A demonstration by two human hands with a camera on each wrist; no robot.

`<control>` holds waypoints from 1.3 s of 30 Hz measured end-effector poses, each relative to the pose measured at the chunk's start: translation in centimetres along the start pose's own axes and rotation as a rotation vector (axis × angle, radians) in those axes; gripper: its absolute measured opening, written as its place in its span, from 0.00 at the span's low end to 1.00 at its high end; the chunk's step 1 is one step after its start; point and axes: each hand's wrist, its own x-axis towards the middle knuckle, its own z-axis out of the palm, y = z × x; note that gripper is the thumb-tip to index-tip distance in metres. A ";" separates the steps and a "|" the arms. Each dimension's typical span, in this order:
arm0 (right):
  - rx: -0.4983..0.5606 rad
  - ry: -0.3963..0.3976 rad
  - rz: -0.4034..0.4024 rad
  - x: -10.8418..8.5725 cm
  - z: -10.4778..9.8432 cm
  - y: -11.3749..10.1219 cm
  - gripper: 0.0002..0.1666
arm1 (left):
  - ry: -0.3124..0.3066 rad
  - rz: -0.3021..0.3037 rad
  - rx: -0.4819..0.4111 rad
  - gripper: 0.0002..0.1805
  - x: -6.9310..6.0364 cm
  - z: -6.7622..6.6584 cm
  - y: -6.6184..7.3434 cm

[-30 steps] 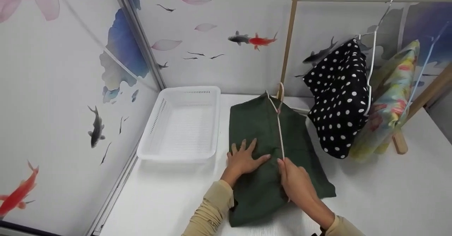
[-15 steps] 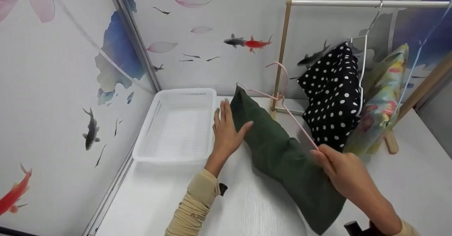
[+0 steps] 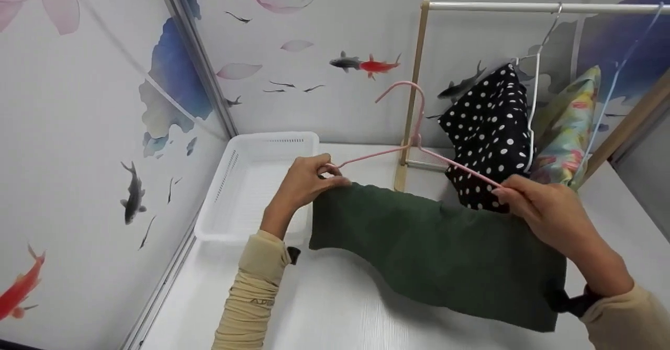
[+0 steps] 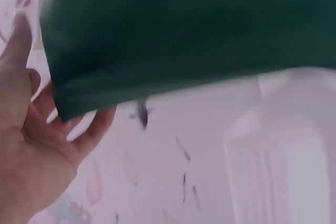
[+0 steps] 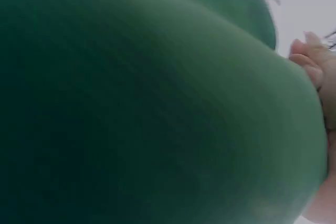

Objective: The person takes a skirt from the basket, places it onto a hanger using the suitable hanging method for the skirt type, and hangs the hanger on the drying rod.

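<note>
A pink clothes hanger (image 3: 417,139) is held up over the table, its hook pointing up. Dark green cloth (image 3: 434,245) hangs from it, spread wide, and fills much of both wrist views. At the hanger's right end my right hand (image 3: 555,214) grips the pink arm; in the right wrist view only part of that hand (image 5: 315,72) shows past the cloth. My left hand (image 3: 306,182) pinches the hanger's left end by the cloth's upper corner. The left wrist view shows that hand's fingers (image 4: 100,127) partly behind the cloth's edge.
A white plastic basket (image 3: 309,146) stands at the back left, beside my left hand. Behind the hanger is a rack with a white rail (image 3: 487,7). Black polka-dot cloth (image 3: 487,130) and flowered cloth (image 3: 570,135) hang there. Patterned walls close the left and back.
My right hand has lifted the hanger and cloth off the table and turned them from lengthwise to crosswise. My left hand has gone from lying flat on the cloth to holding the hanger's left end.
</note>
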 end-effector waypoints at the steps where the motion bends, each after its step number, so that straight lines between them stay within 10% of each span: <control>1: 0.005 0.017 -0.003 0.1 0.1 0.5 0.12 | -0.039 -0.003 0.009 0.22 -0.2 -0.4 0.1; 5: 0.016 0.055 0.025 0.3 0.6 1.7 0.11 | -0.090 0.038 0.001 0.23 -0.9 -1.5 0.6; 12: 0.099 -0.041 0.055 0.2 1.3 2.1 0.05 | 0.083 0.147 -0.203 0.20 -1.2 -2.6 0.4; 22: 0.017 -0.234 0.150 0.3 0.9 1.4 0.02 | 0.056 0.110 -0.386 0.15 -2.2 -3.3 -0.9; 25: -0.004 -0.235 0.129 0.2 1.3 1.4 0.01 | 0.058 0.087 -0.349 0.18 -2.5 -3.4 -1.5; 32: 0.016 0.041 0.045 0.0 1.9 1.9 0.10 | 0.006 0.094 -0.165 0.26 -2.5 -3.4 -1.9; 39: 0.085 -0.004 0.053 -0.6 2.2 2.0 0.14 | 0.038 0.097 -0.102 0.24 -2.4 -3.0 -2.0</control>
